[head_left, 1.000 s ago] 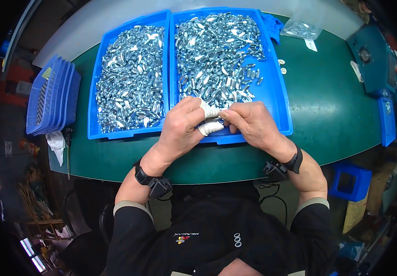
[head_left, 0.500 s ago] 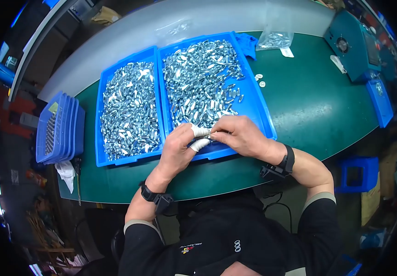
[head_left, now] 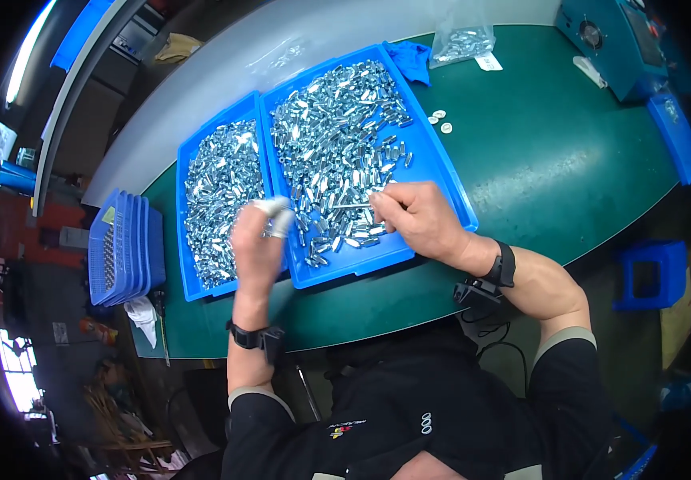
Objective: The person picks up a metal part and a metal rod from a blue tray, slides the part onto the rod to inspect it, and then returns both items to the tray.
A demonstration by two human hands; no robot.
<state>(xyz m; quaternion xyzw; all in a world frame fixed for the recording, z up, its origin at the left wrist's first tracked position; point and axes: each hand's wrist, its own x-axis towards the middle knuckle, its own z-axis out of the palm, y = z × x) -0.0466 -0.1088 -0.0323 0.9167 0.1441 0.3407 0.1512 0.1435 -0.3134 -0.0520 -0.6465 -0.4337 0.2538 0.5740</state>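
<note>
My right hand [head_left: 427, 220] is closed in a pinch on a thin metal rod [head_left: 352, 206], which points left over the right blue tray [head_left: 432, 180]. That tray holds a heap of small shiny metal pieces [head_left: 325, 128], with some scattered on its bare floor. My left hand [head_left: 256, 244], white wrappings [head_left: 277, 214] on its fingers, is over the inner side of the left blue tray [head_left: 183, 216], near the divide between the trays. Motion smears its fingers, so whether it holds anything is unclear. More small metal pieces [head_left: 219, 176] fill the left tray.
Stacked blue baskets [head_left: 153, 244] stand at the left edge, beside a white cloth [head_left: 142, 316]. Several white discs [head_left: 446, 128] lie on the green tabletop [head_left: 521, 160]. Behind are a blue cloth [head_left: 409, 62] and a clear bag [head_left: 461, 48]. A green machine [head_left: 611, 48] sits far right.
My hands were together over the right tray's front and have parted. The left has swung left to the left tray; the right stays over the right tray with the rod. The view has shifted slightly.
</note>
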